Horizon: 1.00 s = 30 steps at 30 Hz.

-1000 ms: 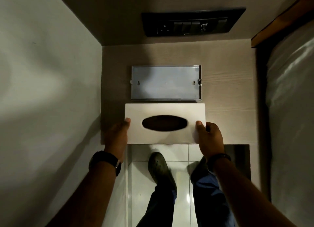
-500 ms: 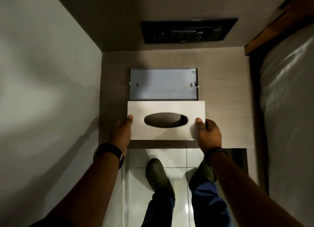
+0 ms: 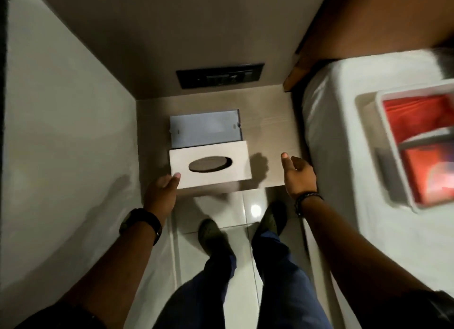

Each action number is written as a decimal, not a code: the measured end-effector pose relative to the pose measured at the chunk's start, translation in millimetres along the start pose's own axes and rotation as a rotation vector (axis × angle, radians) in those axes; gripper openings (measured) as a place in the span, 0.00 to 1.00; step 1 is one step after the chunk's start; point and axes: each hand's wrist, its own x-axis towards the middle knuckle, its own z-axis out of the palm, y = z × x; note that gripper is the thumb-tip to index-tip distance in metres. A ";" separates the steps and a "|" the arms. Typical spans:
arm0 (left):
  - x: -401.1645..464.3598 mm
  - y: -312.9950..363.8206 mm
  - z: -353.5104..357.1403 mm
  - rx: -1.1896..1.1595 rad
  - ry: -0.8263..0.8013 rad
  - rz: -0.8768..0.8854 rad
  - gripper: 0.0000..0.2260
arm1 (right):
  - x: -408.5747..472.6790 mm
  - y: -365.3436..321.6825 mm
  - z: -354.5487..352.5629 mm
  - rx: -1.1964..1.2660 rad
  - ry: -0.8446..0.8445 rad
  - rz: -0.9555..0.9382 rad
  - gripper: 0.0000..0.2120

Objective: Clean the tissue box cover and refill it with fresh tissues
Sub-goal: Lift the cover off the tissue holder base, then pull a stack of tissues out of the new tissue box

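The white tissue box cover (image 3: 231,156), with a dark oval slot on top, sits at the front of a small wooden shelf (image 3: 270,129). My left hand (image 3: 162,193) grips its front left corner, thumb on top. My right hand (image 3: 298,175) hovers off to the right of the cover, apart from it, fingers loose and holding nothing. Just behind the cover lies the grey metal base tray (image 3: 205,130), flat and with nothing in it.
A black switch panel (image 3: 219,76) is on the back wall above the shelf. A white wall closes the left side. At right is a bed with white sheets (image 3: 344,137), bearing a white caddy (image 3: 417,144) with red contents. My feet stand on tiled floor (image 3: 235,213).
My right hand has let go of the cover and moved right. The cover now rests slightly skewed, held only by the left hand. My head has turned right, revealing the bed and caddy.
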 end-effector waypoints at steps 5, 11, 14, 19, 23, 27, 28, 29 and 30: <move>-93.7 55.6 40.1 -0.032 -0.163 0.169 0.11 | -55.0 -29.3 -103.5 0.049 0.186 -0.048 0.25; -172.6 132.0 124.9 0.109 -0.453 0.382 0.12 | -79.4 -8.2 -221.3 0.159 0.415 -0.067 0.34; -200.2 171.2 176.0 0.199 -0.494 0.491 0.16 | -69.8 14.5 -264.6 0.223 0.464 -0.014 0.33; -227.9 221.7 267.3 0.417 -0.497 0.685 0.21 | -22.6 40.6 -306.1 0.329 0.442 0.170 0.27; -233.6 245.0 340.5 0.710 -0.355 0.923 0.25 | 27.6 61.4 -321.8 0.348 0.372 0.282 0.20; -230.9 248.3 400.2 1.006 -0.293 0.995 0.41 | 72.0 83.6 -334.7 0.442 0.380 0.348 0.22; -227.2 247.2 412.9 1.053 -0.290 0.970 0.46 | 80.7 87.4 -337.8 0.444 0.379 0.360 0.22; -222.1 246.2 423.2 1.100 -0.282 0.940 0.51 | 88.4 89.9 -340.5 0.437 0.373 0.371 0.23; -216.9 245.6 429.4 1.148 -0.268 0.916 0.56 | 92.8 90.5 -342.5 0.414 0.367 0.377 0.23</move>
